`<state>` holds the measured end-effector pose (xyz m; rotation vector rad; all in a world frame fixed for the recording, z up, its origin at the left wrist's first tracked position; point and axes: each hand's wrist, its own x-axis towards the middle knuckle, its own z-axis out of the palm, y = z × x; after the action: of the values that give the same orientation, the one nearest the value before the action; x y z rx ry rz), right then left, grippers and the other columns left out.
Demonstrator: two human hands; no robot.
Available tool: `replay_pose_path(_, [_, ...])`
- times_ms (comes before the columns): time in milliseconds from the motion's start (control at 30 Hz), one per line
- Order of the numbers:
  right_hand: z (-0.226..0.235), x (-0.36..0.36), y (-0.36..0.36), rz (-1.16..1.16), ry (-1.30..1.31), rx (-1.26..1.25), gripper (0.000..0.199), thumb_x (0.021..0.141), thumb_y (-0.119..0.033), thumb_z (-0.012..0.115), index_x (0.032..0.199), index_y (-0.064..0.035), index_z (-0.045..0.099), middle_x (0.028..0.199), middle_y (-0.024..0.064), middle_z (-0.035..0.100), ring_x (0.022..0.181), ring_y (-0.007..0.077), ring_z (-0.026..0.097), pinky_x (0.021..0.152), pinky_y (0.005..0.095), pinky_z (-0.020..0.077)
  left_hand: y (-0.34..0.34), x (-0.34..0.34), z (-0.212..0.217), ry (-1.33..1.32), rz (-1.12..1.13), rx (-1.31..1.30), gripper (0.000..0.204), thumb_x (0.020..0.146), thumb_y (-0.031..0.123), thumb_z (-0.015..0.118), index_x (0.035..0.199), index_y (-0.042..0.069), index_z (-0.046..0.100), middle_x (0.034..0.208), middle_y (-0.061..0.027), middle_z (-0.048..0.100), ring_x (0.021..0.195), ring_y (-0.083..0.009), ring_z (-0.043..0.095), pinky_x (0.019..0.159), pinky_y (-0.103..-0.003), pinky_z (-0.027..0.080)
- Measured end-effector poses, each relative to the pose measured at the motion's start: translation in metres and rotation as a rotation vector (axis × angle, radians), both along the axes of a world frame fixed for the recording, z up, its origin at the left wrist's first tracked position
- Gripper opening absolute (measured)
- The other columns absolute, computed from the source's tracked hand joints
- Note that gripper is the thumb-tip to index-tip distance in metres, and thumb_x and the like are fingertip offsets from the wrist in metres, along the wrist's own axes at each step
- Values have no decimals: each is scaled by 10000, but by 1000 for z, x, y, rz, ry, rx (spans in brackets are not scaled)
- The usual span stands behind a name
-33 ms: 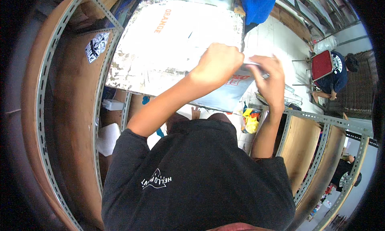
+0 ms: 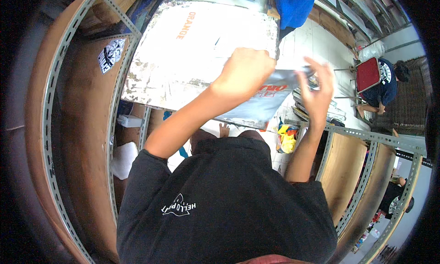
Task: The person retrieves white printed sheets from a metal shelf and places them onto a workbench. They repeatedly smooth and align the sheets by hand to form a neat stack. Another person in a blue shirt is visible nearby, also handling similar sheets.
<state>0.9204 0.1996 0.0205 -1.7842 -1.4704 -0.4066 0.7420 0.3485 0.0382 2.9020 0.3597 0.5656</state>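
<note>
Silver foil sheet (image 2: 263,103), the smaller printed piece, is held up in front of the person's chest, above a larger silver-faced board (image 2: 183,57) that lies flat on the work surface.

**Hand state**
- Left hand (image 2: 245,71): clenched into a fist on the upper edge of the foil sheet, knuckles toward the camera.
- Right hand (image 2: 318,87): fingers spread and blurred at the sheet's right edge; whether it pinches the edge cannot be told.

**Step in hand (judgement)**
The sheet appears to be under handling between both hands, either being pulled taut or turned over the board. The next move would call for a firm pinch by the right hand on the free edge, and for keeping the sheet level so it does not crease.

**Packages, labels and signs**
- Orange lettering near the top of the board, and red lettering on the held sheet.
- Black-and-white round-cornered sticker (image 2: 111,55) on the brown shelf panel to the left of the board.
- White wrapped bundle (image 2: 124,159) on the lower left shelf.
- Yellow and multicoloured packets (image 2: 288,138) below the sheet, by the perforated steel shelf post (image 2: 366,138).
- Red seat (image 2: 368,74) at the right, beside a crouching person in dark blue.
</note>
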Motion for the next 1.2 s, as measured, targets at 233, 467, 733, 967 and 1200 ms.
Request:
replay_pose_path(233, [-198, 58, -10, 265, 1911, 707, 1051, 829, -808, 540, 1526, -59, 297, 1558, 245, 339, 1434, 421, 316, 1157, 608, 272, 33, -44, 42, -363, 117, -434, 272, 866, 220, 776, 1075, 46, 759, 959, -145, 760, 798, -211, 734, 721, -329, 568])
replay_pose_path(467, [-235, -16, 21, 542, 2069, 211, 1044, 773, -628, 721, 1489, 10, 308, 1451, 166, 467, 1319, 281, 471, 1112, 433, 379, 72, -105, -42, -322, 674, -1017, 465, 868, 286, 798, 1140, -76, 688, 951, -122, 746, 806, -149, 700, 682, -284, 555])
replay_pose_path(733, [-272, -35, 45, -232, 1232, -580, 490, 839, -269, 802, 1177, 60, 667, 1024, 148, 735, 877, 241, 711, 805, 357, 547, 99, -197, -307, -97, 859, -1255, 438, 936, 273, 695, 1191, -77, 627, 1078, -200, 714, 965, -258, 694, 852, -367, 535])
replay_pose_path(967, [-236, -70, 35, -283, 1131, -445, 416, 912, -263, 731, 1196, 36, 670, 1050, 131, 737, 914, 223, 692, 842, 346, 529, 96, -197, -249, -256, 633, -1245, 332, 964, 161, 645, 1238, -24, 611, 1115, -190, 708, 1041, -238, 679, 892, -347, 514])
replay_pose_path(1200, [-188, -68, 157, -246, 1169, -260, 451, 933, -229, 722, 1269, 54, 617, 1139, 147, 706, 964, 182, 660, 851, 319, 514, 237, -205, -216, -489, 509, -1080, 363, 976, 163, 663, 1249, -65, 588, 1125, -146, 708, 1015, -164, 672, 884, -293, 512])
